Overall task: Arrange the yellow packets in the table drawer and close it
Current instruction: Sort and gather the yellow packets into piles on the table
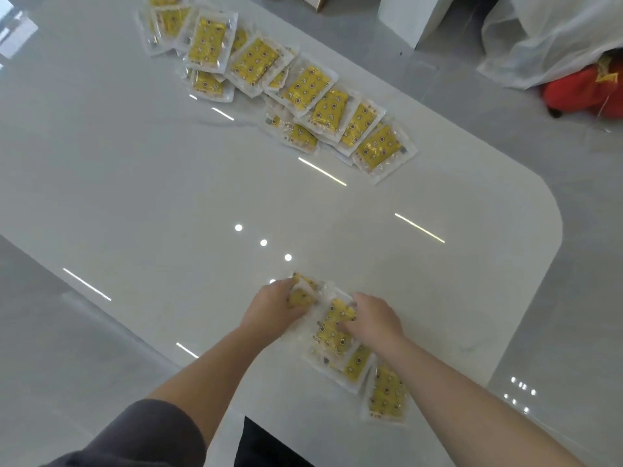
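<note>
step: gathering pkts. left hand (278, 306) curled round a couple of the near packets (332, 332), right hand (372, 318) has fingers bent over the next one, all by the near table (168, 197) edge. far pile (286, 85) sits across the table. drawer not in view. next imo: square these into a stack, then get the drawer open & load.

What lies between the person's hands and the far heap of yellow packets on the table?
Nothing visible. Only bare white table separates the left hand and right hand, both on the near packets, from the far heap.
</note>
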`<state>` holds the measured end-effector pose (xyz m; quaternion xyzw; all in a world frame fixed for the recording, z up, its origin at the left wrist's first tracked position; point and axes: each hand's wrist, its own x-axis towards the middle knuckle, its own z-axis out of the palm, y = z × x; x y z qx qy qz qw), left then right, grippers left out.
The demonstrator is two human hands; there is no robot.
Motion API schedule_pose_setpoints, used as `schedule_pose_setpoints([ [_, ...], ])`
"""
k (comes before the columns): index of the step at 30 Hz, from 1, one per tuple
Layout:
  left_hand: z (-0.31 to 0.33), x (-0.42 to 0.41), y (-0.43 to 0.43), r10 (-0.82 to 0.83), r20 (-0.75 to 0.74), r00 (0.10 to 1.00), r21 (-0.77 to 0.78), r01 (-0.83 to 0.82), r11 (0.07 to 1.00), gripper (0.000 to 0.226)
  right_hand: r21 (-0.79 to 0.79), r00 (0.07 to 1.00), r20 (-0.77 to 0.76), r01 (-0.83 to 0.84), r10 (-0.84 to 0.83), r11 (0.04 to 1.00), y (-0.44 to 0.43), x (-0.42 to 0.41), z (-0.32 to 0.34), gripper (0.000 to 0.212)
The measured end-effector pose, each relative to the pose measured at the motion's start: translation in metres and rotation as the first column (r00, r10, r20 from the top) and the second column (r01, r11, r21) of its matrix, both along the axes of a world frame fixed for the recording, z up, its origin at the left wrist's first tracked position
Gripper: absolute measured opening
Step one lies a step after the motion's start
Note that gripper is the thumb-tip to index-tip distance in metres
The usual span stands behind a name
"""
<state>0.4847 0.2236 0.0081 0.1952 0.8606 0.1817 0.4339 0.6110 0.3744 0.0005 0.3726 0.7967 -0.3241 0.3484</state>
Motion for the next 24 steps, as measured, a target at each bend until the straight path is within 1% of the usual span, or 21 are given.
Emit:
schedule_pose_setpoints([
  [2,0.003,-0.011,0.004,0.114,0.047,0.992,0.008,-0.114,0.993,0.025,-0.1,0.998,-0.009,0.068,-0.069,0.993,0.012,-0.005,-0.001,0.04],
  [4,0.005,-0.025,0.011,0.157,0.067,0.985,0.014,-0.158,0.987,0.029,-0.184,0.988,-0.032,0.144,-0.152,0.972,0.027,-0.011,0.001,0.037],
  [6,0.008,-0.044,0.023,0.194,0.1,0.976,0.032,-0.199,0.98,0.031,-0.261,0.967,-0.056,0.226,-0.249,0.938,0.044,-0.019,0.003,0.041],
  [8,0.012,-0.063,0.038,0.242,0.127,0.962,0.059,-0.251,0.966,0.036,-0.357,0.916,-0.069,0.347,-0.395,0.867,0.064,-0.027,0.008,0.046],
  [11,0.015,-0.091,0.062,0.319,0.159,0.934,0.115,-0.339,0.934,0.052,-0.496,0.805,-0.056,0.49,-0.59,0.717,0.094,-0.046,0.019,0.025],
  [13,0.019,-0.113,0.079,0.347,0.125,0.93,0.142,-0.363,0.921,0.051,-0.55,0.707,-0.032,0.578,-0.707,0.603,0.111,-0.065,0.024,0.017],
  [15,0.02,-0.139,0.096,0.378,0.07,0.923,0.193,-0.384,0.903,0.036,-0.59,0.572,-0.019,0.656,-0.82,0.471,0.129,-0.085,0.025,0.015],
  [17,0.02,-0.163,0.111,0.44,0.09,0.893,0.266,-0.448,0.854,0.026,-0.627,0.454,-0.013,0.69,-0.891,0.361,0.143,-0.105,0.025,0.018],
  [19,0.023,-0.183,0.125,0.486,0.116,0.866,0.319,-0.496,0.808,0.022,-0.683,0.329,-0.006,0.688,-0.944,0.244,0.154,-0.124,0.028,0.019],
  [22,0.033,-0.215,0.151,0.52,0.114,0.847,0.396,-0.519,0.758,0.012,-0.771,0.122,0.012,0.633,-0.993,0.068,0.168,-0.155,0.035,0.019],
  [23,0.035,-0.227,0.16,0.537,0.103,0.837,0.409,-0.528,0.744,0.016,-0.79,0.051,0.019,0.613,-0.998,0.017,0.172,-0.166,0.036,0.018],
  [24,0.037,-0.24,0.17,0.556,0.079,0.827,0.418,-0.534,0.735,0.025,-0.798,-0.01,0.024,0.602,-1.0,-0.025,0.176,-0.178,0.036,0.015],
])
